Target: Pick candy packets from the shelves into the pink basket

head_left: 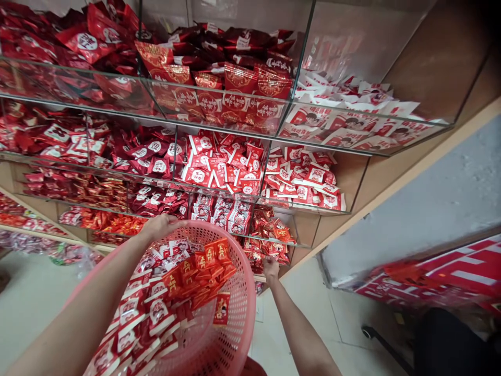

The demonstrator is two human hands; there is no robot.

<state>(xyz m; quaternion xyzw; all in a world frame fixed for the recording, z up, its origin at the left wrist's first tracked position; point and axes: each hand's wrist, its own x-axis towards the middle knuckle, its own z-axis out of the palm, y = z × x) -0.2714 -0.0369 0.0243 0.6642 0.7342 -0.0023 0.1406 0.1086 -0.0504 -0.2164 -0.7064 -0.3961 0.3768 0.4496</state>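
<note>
My left hand (159, 228) is closed on the far rim of a pink perforated plastic basket (245, 271), which is tilted. Inside the basket lie rows of red-and-white packets (156, 308), a bundle of orange-red packets with gold lettering (201, 269) and one small dark-red packet (221, 308) off to the right side. My right hand (271, 267) is at the lowest right compartment, against small red-and-gold packets (270, 235). Its fingers are curled together among these packets, and what they hold, if anything, is hidden.
Wooden shelving (410, 151) with clear dividers and front panels holds many red packets. White-and-red packets (352, 115) fill its upper right compartment. At the right are a grey wall (391, 203), red printed boxes (462, 271) and a dark chair leg (385, 347).
</note>
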